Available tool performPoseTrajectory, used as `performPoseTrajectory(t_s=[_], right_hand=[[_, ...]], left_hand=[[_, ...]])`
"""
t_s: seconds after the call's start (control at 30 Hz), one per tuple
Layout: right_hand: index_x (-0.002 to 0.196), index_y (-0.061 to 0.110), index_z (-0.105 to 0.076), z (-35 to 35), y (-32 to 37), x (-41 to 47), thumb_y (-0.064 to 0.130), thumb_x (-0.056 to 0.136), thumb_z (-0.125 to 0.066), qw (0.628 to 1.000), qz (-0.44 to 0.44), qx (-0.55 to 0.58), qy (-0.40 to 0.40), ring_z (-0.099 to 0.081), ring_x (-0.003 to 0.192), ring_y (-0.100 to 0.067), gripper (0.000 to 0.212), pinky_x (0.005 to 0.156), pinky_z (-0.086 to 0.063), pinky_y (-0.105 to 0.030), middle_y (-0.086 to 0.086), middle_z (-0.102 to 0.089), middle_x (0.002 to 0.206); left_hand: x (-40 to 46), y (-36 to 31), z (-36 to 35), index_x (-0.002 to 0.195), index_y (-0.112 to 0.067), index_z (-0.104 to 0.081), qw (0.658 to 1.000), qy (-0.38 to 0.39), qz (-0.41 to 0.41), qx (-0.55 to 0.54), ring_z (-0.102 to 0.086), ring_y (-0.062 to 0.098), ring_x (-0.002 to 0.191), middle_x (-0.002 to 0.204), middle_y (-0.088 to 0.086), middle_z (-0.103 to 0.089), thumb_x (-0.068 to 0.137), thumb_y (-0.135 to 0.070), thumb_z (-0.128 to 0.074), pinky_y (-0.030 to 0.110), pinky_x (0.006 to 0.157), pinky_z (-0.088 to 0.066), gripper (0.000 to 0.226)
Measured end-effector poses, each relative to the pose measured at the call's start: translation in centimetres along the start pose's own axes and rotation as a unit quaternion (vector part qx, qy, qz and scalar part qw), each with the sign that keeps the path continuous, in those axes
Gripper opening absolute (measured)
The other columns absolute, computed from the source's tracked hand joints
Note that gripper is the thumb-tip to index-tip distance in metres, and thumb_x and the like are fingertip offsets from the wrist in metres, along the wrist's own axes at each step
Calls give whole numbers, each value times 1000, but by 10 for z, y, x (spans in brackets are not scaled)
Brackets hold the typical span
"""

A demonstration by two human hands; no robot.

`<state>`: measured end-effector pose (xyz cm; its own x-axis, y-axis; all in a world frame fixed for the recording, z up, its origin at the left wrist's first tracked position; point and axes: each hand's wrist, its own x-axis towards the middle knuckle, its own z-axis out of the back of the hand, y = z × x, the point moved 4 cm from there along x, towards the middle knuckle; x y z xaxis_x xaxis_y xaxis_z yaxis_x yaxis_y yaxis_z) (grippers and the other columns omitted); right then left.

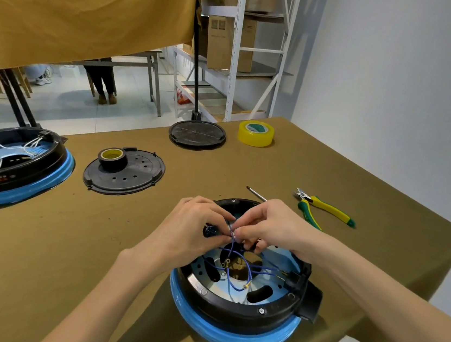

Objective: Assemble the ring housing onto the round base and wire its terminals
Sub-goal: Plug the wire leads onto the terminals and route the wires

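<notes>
Left hand [187, 227], right hand [269, 229] meet fingertip to fingertip, apparently pinching.

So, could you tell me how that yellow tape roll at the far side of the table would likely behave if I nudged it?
The yellow tape roll lies flat on its side, so it would probably slide on the table cloth rather than roll. It looks hollow and light, so a small push should shift it. Stood on edge, it would likely roll away.

bright, even light | soft shadows | slight overall blur | wide-angle bending at edges
</notes>
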<state>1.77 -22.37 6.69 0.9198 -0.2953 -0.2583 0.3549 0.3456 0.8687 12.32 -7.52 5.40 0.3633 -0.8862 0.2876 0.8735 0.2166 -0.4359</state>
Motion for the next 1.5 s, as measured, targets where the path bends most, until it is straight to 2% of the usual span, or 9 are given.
performPoseTrajectory(t_s=[0.17, 0.33, 0.57, 0.7, 0.87, 1.1, 1.3, 1.43, 1.5], right_hand=[[98, 18, -79, 21, 2, 4, 14, 94, -67, 970, 53, -204, -117, -66, 68, -6, 13, 57, -47, -16, 6, -74, 82], [95, 22, -81, 10, 1, 3, 26, 91, -72, 935, 52, -344, -73, -65, 74, -6, 10, 65, -51, -19, 12, -71, 79], [89, 23, -78, 6, 0, 2, 28, 93, -73, 956, 55, -288, -32, -65, 73, -4, 8, 63, -48, -19, 9, -73, 81], [104, 20, -72, 5, -3, -3, 49, 98, -62, 966, 47, -253, -23, -71, 82, -13, 31, 76, -56, -33, 3, -75, 90], [120, 27, -60, -17, 0, -18, 82, 69, -67, 948, 39, -315, 26, -65, 95, -8, 76, 88, -57, -37, 11, -68, 107], [90, 17, -59, -26, -3, -7, 50, 72, -83, 931, 75, -356, -16, -54, 66, -12, 45, 59, -46, -33, 4, -61, 77], [88, 29, -57, -15, -2, 5, 54, 75, -85, 937, 110, -332, -2, -53, 65, -5, 40, 59, -42, -24, 9, -60, 76], [136, 28, -56, 3, -4, 2, 66, 79, -76, 955, 103, -278, 5, -63, 99, -1, 71, 84, -54, -22, 14, -63, 114], [139, 28, -56, 12, -5, 0, 62, 84, -74, 953, 136, -268, -37, -59, 107, -1, 68, 92, -52, -24, 13, -60, 120]], left_hand=[[0, -1, -2, 92, -43, -77, 1000, 5, 7, -6, -46, 1, 117, 124, -29, -64, 89, -41, -76, 35, 105, -36, 3], [-1, -1, -2, 93, -42, -77, 1000, 20, 20, -4, -44, 1, 121, 130, -28, -62, 91, -40, -75, 36, 107, -36, 4], [-1, 0, -1, 97, -40, -79, 999, 52, 10, -6, -37, 2, 126, 136, -28, -56, 93, -41, -72, 36, 107, -32, 8], [-5, 3, 5, 109, -43, -78, 996, 83, 4, -30, -34, -2, 135, 145, -31, -51, 97, -44, -65, 35, 110, -30, 18], [-4, 14, 19, 104, -44, -76, 997, 30, 36, -67, -40, -5, 132, 138, -32, -54, 97, -25, -63, 30, 109, -34, 25], [-6, 27, -1, 134, -33, -58, 982, -2, 112, -151, -51, 4, 130, 137, -17, -56, 106, -27, -54, 33, 113, -42, 29], [-3, 30, -7, 133, -21, -60, 958, -81, 160, -224, -58, 4, 122, 128, -8, -65, 108, -6, -43, 29, 106, -48, 35], [-9, 33, -8, 129, -21, -62, 943, -136, 187, -239, -60, 1, 117, 122, -10, -66, 107, -5, -43, 23, 97, -50, 34], [-16, 36, -7, 126, -23, -64, 925, -181, 210, -259, -60, -8, 109, 117, -16, -66, 106, -4, -44, 12, 86, -50, 33]])
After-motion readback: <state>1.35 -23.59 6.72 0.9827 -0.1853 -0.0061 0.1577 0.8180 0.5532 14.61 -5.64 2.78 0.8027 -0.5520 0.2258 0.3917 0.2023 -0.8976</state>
